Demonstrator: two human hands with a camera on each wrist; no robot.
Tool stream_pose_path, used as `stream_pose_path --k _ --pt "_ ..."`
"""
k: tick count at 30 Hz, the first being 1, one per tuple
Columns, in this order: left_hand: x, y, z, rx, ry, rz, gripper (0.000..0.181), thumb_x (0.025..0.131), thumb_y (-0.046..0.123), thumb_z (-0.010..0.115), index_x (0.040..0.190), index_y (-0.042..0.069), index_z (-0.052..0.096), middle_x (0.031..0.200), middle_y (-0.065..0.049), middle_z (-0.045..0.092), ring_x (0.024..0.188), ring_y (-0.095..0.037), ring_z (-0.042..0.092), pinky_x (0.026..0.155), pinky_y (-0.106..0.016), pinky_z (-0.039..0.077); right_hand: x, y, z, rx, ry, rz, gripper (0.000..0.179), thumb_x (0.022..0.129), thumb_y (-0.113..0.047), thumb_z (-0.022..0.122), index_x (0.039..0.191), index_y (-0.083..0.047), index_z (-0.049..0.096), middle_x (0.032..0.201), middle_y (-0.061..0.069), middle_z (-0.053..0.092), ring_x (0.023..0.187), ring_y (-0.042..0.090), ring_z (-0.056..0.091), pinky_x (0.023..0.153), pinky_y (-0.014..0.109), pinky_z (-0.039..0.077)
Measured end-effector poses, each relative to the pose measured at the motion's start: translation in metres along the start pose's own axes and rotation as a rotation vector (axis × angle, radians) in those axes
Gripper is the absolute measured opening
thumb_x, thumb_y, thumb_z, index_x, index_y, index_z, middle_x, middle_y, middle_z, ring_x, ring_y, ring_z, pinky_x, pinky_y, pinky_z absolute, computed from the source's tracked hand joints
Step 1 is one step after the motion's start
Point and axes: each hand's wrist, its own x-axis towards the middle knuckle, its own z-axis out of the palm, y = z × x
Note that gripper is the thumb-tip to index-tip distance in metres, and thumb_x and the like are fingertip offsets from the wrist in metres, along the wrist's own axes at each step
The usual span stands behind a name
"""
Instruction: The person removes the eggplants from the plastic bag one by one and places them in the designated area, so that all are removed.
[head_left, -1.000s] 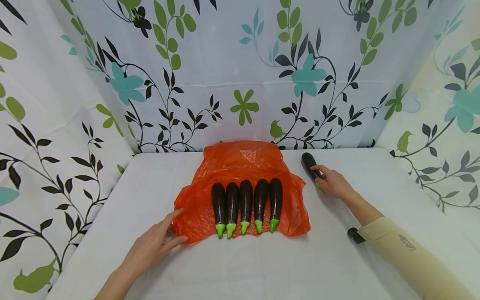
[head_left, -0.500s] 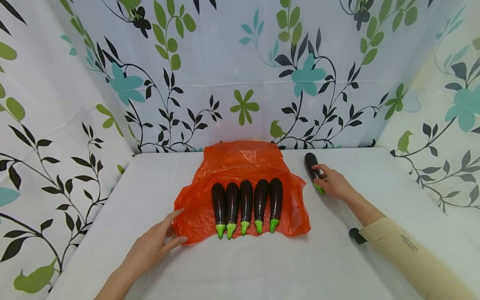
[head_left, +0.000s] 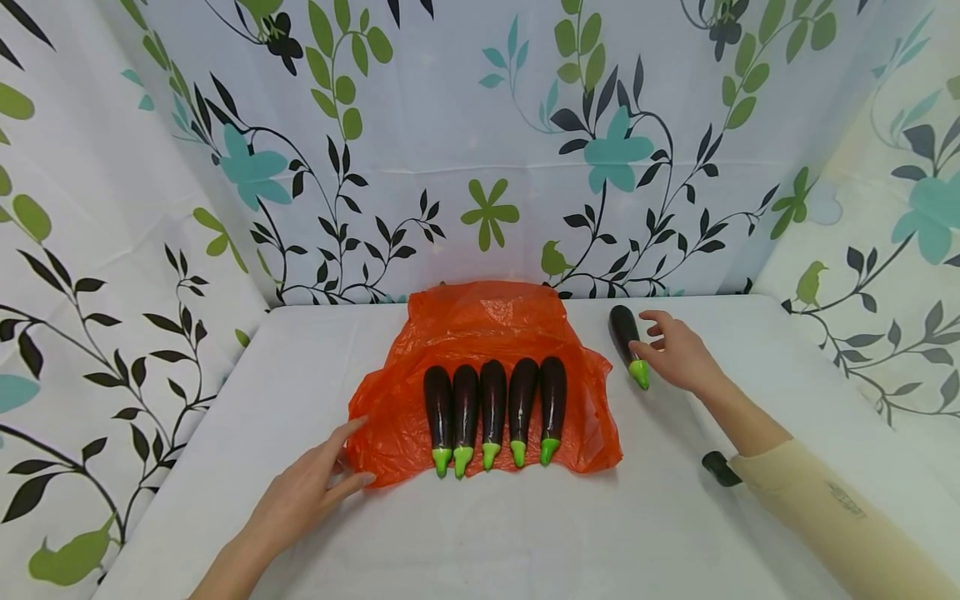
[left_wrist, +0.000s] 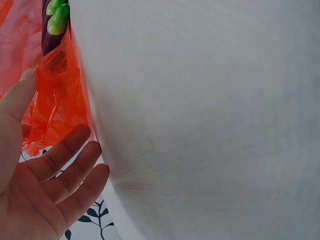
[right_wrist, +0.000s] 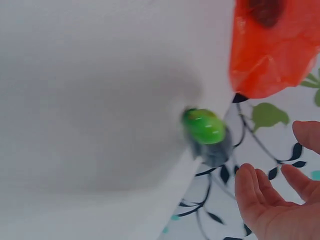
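Several dark purple eggplants with green caps [head_left: 492, 408] lie side by side on a crumpled orange plastic bag [head_left: 487, 312] in the head view. To the bag's right, a single eggplant [head_left: 624, 332] rests on the white table, tilted, its cap toward the person. Beside it my right hand [head_left: 681, 354] holds nothing, thumb over the eggplant's cap end in the head view and fingers spread apart. The right wrist view shows this green cap [right_wrist: 207, 127] blurred, apart from the fingers. My left hand [head_left: 303, 492] has relaxed fingers at the bag's left edge; the left wrist view shows its palm.
The white-covered table [head_left: 487, 542] extends to a patterned curtain [head_left: 420, 167] at the back and both sides. A small black object [head_left: 722, 469] sits at the right sleeve's cuff [head_left: 761, 458].
The right hand has let go of the single eggplant and drawn slightly right, fingers spread. That eggplant shifted slightly right earlier. The left hand, bag and row of eggplants stay put.
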Motion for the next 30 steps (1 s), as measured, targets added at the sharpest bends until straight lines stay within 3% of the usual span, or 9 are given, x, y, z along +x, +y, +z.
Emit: stream_pose_path --k 8,18,30 --pt "0.001 0.000 0.000 -0.004 -0.003 -0.004 0.074 0.084 0.038 0.076 0.146 0.022 0.037 0.095 0.001 0.061 0.087 -0.015 0.058 0.066 -0.030 0.049 -0.028 -0.045 -0.013 0.065 0.074 -0.066 0.061 0.098 -0.029 0.060 0.146 -0.001 0.036 0.134 0.027 0.049 0.118 0.043 0.053 0.087 0.053 0.051" --pt "0.000 0.001 -0.001 -0.004 0.003 -0.003 0.074 0.084 0.039 0.076 0.146 0.023 0.037 0.094 0.001 0.061 0.086 -0.015 0.058 0.065 -0.029 0.049 -0.066 -0.096 -0.018 0.140 0.150 -0.236 0.051 0.097 -0.026 0.063 0.140 -0.005 0.046 0.127 0.017 0.056 0.111 0.033 0.059 0.088 0.048 0.052" --pt "0.001 0.000 0.000 0.002 0.006 0.003 0.075 0.084 0.038 0.076 0.146 0.022 0.037 0.095 0.001 0.060 0.087 -0.015 0.058 0.066 -0.030 0.050 -0.095 -0.132 -0.007 0.188 0.112 -0.362 0.051 0.094 -0.022 0.068 0.140 -0.010 0.049 0.132 0.009 0.056 0.112 0.025 0.061 0.086 0.041 0.054"
